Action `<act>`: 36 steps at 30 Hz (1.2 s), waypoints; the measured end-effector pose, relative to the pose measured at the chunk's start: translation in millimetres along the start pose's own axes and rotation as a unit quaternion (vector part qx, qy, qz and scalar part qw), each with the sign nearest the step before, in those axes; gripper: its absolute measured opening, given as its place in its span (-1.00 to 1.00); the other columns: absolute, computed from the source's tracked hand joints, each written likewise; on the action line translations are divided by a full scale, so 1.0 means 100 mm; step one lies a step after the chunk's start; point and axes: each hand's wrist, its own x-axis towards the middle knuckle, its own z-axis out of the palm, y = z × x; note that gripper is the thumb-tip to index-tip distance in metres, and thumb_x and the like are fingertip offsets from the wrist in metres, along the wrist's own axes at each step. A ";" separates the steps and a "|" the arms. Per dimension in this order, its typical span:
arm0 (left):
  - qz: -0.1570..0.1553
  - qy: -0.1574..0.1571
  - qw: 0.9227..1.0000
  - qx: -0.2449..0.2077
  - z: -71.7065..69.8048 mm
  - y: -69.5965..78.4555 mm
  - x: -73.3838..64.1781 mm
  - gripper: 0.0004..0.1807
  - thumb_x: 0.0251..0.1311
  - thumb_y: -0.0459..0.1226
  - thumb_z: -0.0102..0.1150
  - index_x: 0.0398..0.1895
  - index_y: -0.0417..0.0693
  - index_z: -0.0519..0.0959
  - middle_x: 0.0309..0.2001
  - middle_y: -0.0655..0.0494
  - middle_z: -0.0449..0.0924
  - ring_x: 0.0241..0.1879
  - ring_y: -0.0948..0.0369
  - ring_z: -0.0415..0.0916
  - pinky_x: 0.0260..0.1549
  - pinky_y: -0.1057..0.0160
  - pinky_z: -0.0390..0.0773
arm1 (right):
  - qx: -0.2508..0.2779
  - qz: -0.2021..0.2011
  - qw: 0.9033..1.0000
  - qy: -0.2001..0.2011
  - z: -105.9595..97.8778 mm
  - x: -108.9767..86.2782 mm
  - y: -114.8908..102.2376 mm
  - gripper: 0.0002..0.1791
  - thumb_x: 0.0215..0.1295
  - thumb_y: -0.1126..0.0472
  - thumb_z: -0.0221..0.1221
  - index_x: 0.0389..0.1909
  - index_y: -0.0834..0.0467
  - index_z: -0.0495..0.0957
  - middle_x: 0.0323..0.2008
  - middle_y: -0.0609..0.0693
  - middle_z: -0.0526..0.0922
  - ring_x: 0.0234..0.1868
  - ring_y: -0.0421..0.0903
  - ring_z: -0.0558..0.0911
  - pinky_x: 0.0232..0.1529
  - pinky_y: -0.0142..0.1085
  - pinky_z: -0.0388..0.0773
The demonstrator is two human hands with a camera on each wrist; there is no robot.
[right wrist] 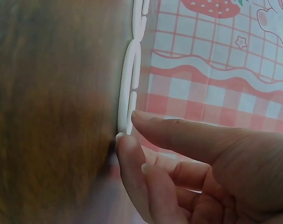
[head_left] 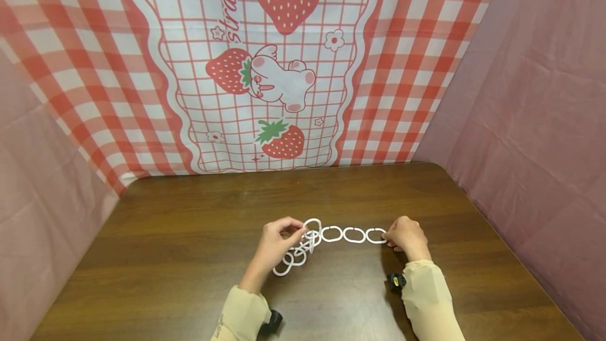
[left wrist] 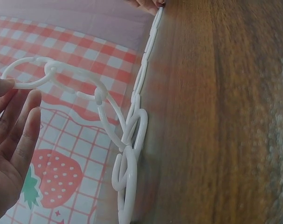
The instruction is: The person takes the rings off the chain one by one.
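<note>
A chain of white oval plastic links (head_left: 354,235) lies on the brown table, its right part stretched out straight. At its right end my right hand (head_left: 408,236) pinches the last link (right wrist: 126,100) between thumb and fingertips. My left hand (head_left: 279,238) pinches another link (left wrist: 27,85) between thumb and forefinger, lifted above the table, its other fingers extended. From that link a few more hang down to the rest of the chain. Below and beside the left hand, several links (head_left: 284,264) lie bunched and overlapping.
The wooden table (head_left: 199,225) meets a red-and-white checked cloth (head_left: 379,93) with strawberries at the back. Pink fabric (head_left: 530,120) hangs at both sides. Black wrist cameras (head_left: 395,281) sit at both cream sleeves (head_left: 428,291).
</note>
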 end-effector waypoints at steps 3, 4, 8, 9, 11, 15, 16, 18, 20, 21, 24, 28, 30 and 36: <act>-0.001 -0.001 1.000 -0.002 0.00 0.00 0.00 -0.91 0.09 -0.44 0.33 -0.34 -0.31 0.67 -0.42 -0.18 0.69 -0.47 0.34 0.55 -0.43 0.47 0.61 | -0.010 -0.006 1.000 0.005 -0.02 -0.01 -0.02 -0.85 0.10 0.21 0.29 -0.56 0.19 0.62 -0.70 -0.07 0.63 -0.71 -0.22 0.56 -0.59 -0.29 0.48; -0.001 -0.001 1.000 -0.002 0.00 0.00 0.00 -0.92 0.09 -0.44 0.33 -0.34 -0.31 0.67 -0.42 -0.18 0.69 -0.47 0.34 0.55 -0.43 0.47 0.61 | -0.011 -0.010 1.000 0.009 -0.02 -0.02 -0.03 -0.85 0.11 0.21 0.28 -0.56 0.19 0.62 -0.70 -0.07 0.63 -0.71 -0.22 0.56 -0.60 -0.29 0.47; -0.003 -0.001 1.000 -0.003 0.00 0.01 0.00 -0.92 0.09 -0.44 0.33 -0.34 -0.31 0.66 -0.42 -0.19 0.69 -0.48 0.30 0.57 -0.44 0.47 0.61 | 0.032 -0.062 0.997 0.026 -0.01 -0.04 -0.15 -0.87 0.14 0.23 0.26 -0.47 0.24 0.65 -0.67 -0.03 0.62 -0.67 -0.21 0.56 -0.59 -0.33 0.55; -0.004 -0.002 1.000 -0.004 0.00 0.01 0.00 -0.92 0.09 -0.44 0.33 -0.35 -0.31 0.66 -0.42 -0.19 0.69 -0.48 0.29 0.58 -0.44 0.47 0.61 | 0.048 -0.085 0.995 0.030 0.00 -0.04 -0.19 -0.87 0.14 0.24 0.26 -0.44 0.25 0.66 -0.65 0.00 0.64 -0.65 -0.21 0.58 -0.58 -0.35 0.57; -0.005 -0.002 1.000 -0.005 0.00 0.02 0.00 -0.92 0.09 -0.45 0.32 -0.34 -0.32 0.66 -0.42 -0.20 0.69 -0.48 0.29 0.58 -0.44 0.46 0.61 | 0.080 -0.134 0.987 0.033 0.02 -0.06 -0.28 -0.89 0.16 0.27 0.26 -0.39 0.26 0.67 -0.61 0.06 0.66 -0.60 -0.20 0.59 -0.56 -0.37 0.60; 0.000 -0.002 1.000 0.004 0.00 0.03 0.00 -0.92 0.08 -0.44 0.33 -0.35 -0.30 0.67 -0.41 -0.18 0.70 -0.46 0.33 0.56 -0.42 0.46 0.61 | 0.091 -0.228 0.968 0.054 0.06 -0.11 -0.47 -0.92 0.18 0.28 0.30 -0.34 0.21 0.70 -0.52 0.09 0.70 -0.54 -0.20 0.58 -0.54 -0.43 0.55; 0.003 -0.003 1.000 0.006 0.00 0.02 0.00 -0.92 0.08 -0.44 0.34 -0.35 -0.29 0.67 -0.40 -0.18 0.70 -0.46 0.35 0.55 -0.42 0.46 0.61 | 0.087 -0.246 0.963 0.061 0.07 -0.13 -0.51 -0.92 0.18 0.27 0.31 -0.33 0.19 0.70 -0.52 0.07 0.70 -0.53 -0.22 0.56 -0.54 -0.44 0.51; 0.007 -0.005 1.000 0.010 0.01 0.02 0.00 -0.91 0.08 -0.43 0.34 -0.35 -0.29 0.67 -0.39 -0.16 0.71 -0.46 0.36 0.55 -0.41 0.45 0.61 | 0.080 -0.275 0.955 0.077 0.09 -0.17 -0.58 -0.92 0.16 0.26 0.33 -0.33 0.17 0.72 -0.49 0.02 0.72 -0.52 -0.25 0.53 -0.52 -0.46 0.46; 0.010 -0.008 1.000 0.012 0.01 0.01 0.00 -0.91 0.08 -0.42 0.35 -0.34 -0.28 0.67 -0.39 -0.16 0.71 -0.45 0.36 0.56 -0.41 0.44 0.62 | 0.072 -0.296 0.948 0.093 0.10 -0.21 -0.65 -0.93 0.14 0.25 0.35 -0.35 0.14 0.73 -0.47 -0.03 0.73 -0.50 -0.30 0.52 -0.47 -0.47 0.44; 0.011 -0.010 1.000 0.013 0.02 0.00 0.00 -0.91 0.08 -0.42 0.35 -0.34 -0.28 0.67 -0.38 -0.16 0.71 -0.45 0.34 0.57 -0.40 0.43 0.63 | 0.072 -0.306 0.944 0.097 0.11 -0.23 -0.67 -0.94 0.14 0.26 0.35 -0.35 0.13 0.73 -0.44 -0.04 0.74 -0.48 -0.31 0.54 -0.45 -0.47 0.46; 0.017 -0.015 1.000 0.017 0.02 0.00 0.00 -0.91 0.09 -0.41 0.34 -0.34 -0.28 0.67 -0.38 -0.16 0.71 -0.45 0.30 0.59 -0.40 0.42 0.64 | 0.081 -0.335 0.933 0.102 0.13 -0.29 -0.75 -0.92 0.12 0.27 0.36 -0.34 0.12 0.74 -0.37 -0.03 0.76 -0.43 -0.29 0.61 -0.39 -0.45 0.57; 0.030 -0.028 0.999 0.030 0.02 0.03 -0.01 -0.90 0.11 -0.39 0.33 -0.34 -0.29 0.67 -0.37 -0.15 0.71 -0.45 0.32 0.59 -0.40 0.43 0.64 | 0.091 -0.373 0.919 0.089 0.15 -0.39 -0.85 -0.88 0.12 0.26 0.36 -0.29 0.13 0.74 -0.33 -0.02 0.76 -0.40 -0.26 0.64 -0.36 -0.35 0.65; 0.035 -0.035 0.998 0.035 0.02 0.04 -0.01 -0.89 0.13 -0.37 0.32 -0.34 -0.28 0.67 -0.37 -0.14 0.71 -0.45 0.34 0.58 -0.41 0.44 0.63 | 0.092 -0.387 0.914 0.083 0.17 -0.43 -0.91 -0.87 0.11 0.27 0.37 -0.28 0.13 0.74 -0.35 -0.04 0.76 -0.40 -0.27 0.64 -0.36 -0.31 0.66; 0.037 -0.053 0.997 0.030 0.04 0.06 -0.02 -0.87 0.15 -0.34 0.31 -0.32 -0.28 0.67 -0.34 -0.16 0.72 -0.46 0.27 0.60 -0.42 0.45 0.61 | 0.067 -0.421 0.899 0.103 0.27 -0.49 -0.98 -0.89 0.04 0.29 0.40 -0.37 0.09 0.74 -0.48 -0.13 0.70 -0.44 -0.29 0.62 -0.38 -0.39 0.63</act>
